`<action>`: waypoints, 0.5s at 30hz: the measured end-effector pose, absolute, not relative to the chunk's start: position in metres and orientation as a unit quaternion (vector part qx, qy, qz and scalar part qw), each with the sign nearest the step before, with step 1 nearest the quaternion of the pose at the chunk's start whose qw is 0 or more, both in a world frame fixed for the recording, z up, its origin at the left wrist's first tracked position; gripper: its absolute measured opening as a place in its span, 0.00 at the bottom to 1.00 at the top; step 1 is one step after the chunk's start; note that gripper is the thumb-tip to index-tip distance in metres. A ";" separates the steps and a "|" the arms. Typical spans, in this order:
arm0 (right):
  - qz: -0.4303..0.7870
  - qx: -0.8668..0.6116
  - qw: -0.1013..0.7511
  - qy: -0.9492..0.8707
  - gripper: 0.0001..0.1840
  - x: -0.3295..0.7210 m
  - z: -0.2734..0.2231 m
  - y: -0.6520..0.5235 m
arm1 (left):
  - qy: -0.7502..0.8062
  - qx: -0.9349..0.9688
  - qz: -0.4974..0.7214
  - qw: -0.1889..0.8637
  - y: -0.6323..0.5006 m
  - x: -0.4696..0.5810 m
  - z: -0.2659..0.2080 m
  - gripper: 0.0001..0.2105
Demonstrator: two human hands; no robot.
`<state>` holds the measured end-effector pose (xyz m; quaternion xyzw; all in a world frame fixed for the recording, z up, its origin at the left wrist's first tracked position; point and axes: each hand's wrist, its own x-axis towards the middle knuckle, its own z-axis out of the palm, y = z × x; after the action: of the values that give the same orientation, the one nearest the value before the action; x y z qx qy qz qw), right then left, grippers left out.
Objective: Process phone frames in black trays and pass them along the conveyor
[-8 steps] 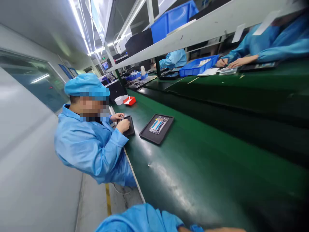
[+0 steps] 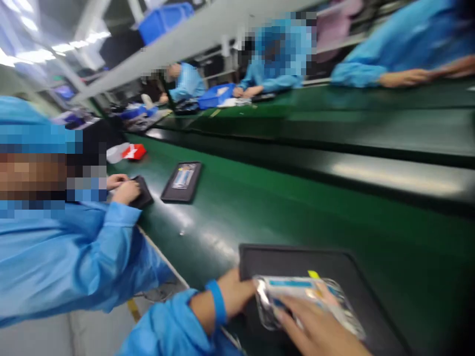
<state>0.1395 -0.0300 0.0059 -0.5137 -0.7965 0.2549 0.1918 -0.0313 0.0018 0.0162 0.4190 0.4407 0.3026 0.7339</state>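
A silver-framed flat electronic device [image 2: 304,283], with blue strips and a yellow tab, is on a black tray [image 2: 297,257] at the lower right. My left hand [image 2: 235,292], with a blue band on its wrist, is at the tray's left edge and appears closed on it. Its fingertips come close to the device's left end and are partly hidden. My right hand [image 2: 321,326] reaches over the device from the lower right, fingers stretched out and touching its surface. Motion blur softens both hands.
To the left, a co-worker in a blue smock [image 2: 74,262] handles a small black tray [image 2: 143,193]. Another tray [image 2: 191,190] carries a similar device on the green bench [image 2: 222,217]. A red box [image 2: 139,152] lies farther back. More co-workers sit across, beneath a shelf [image 2: 222,24].
My view has swung right and down. The black tray with its device and both my hands have come into view. Earlier, only my sleeve and part of a hand showed at the bottom.
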 end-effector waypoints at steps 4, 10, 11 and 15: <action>0.159 -0.651 0.048 -0.741 0.25 0.166 0.029 -0.023 | 0.546 0.573 0.158 0.590 0.023 -0.058 0.014 0.22; 0.147 -0.719 0.010 -0.679 0.31 0.168 0.034 -0.001 | 0.615 0.768 0.074 0.162 0.010 -0.064 -0.001 0.20; 0.144 -0.717 0.009 -0.682 0.32 0.168 0.036 0.005 | 0.593 0.790 0.060 0.144 0.005 -0.064 -0.004 0.20; 0.160 -0.677 -0.019 -0.719 0.29 0.173 0.039 0.021 | 0.568 0.814 0.011 0.121 -0.012 -0.068 -0.016 0.21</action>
<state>0.1730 0.0212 0.0394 -0.6766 -0.7185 0.1601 -0.0190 -0.0677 -0.0122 -0.0158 0.8139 0.5681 0.0108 0.1214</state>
